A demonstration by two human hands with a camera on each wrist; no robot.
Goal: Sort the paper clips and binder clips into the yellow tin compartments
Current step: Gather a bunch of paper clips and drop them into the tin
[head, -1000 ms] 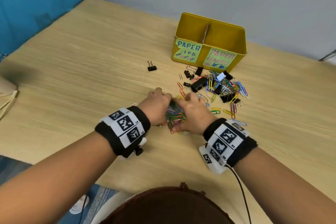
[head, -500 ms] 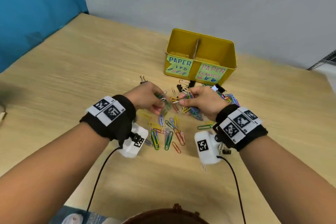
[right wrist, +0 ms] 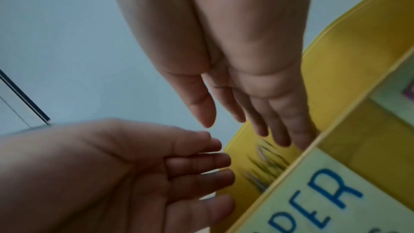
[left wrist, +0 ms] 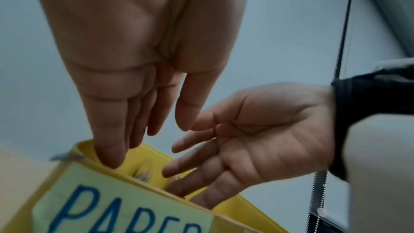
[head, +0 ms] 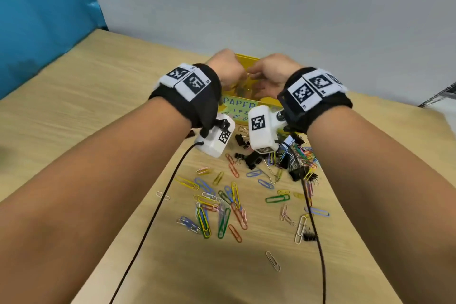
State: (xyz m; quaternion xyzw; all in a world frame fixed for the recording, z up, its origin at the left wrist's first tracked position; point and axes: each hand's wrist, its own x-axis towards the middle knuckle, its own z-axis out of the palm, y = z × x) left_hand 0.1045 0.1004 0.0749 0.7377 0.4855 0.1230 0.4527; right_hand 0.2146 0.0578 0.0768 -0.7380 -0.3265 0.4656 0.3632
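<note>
Both hands hover over the left compartment of the yellow tin (head: 246,59), the one labelled "PAPER" (head: 238,105). My left hand (head: 225,70) and right hand (head: 271,74) have straight, spread fingers pointing down and hold nothing. In the right wrist view, blurred paper clips (right wrist: 266,164) are dropping into or lying in that compartment below the fingers (right wrist: 282,127). The left wrist view shows both open palms above the tin's rim (left wrist: 154,150). Several coloured paper clips (head: 222,207) lie scattered on the table nearer to me. A tangle of black binder clips and paper clips (head: 293,158) sits just in front of the tin.
The wooden table (head: 86,106) runs back to a grey wall; a blue panel (head: 42,19) stands at the left. Black cables (head: 153,214) from the wrist cameras trail over the table. A lone silver clip (head: 273,261) lies near the front.
Both hands gathered a bundle of paper clips, carried it up from the table to the tin's left compartment, and have opened, letting the clips go.
</note>
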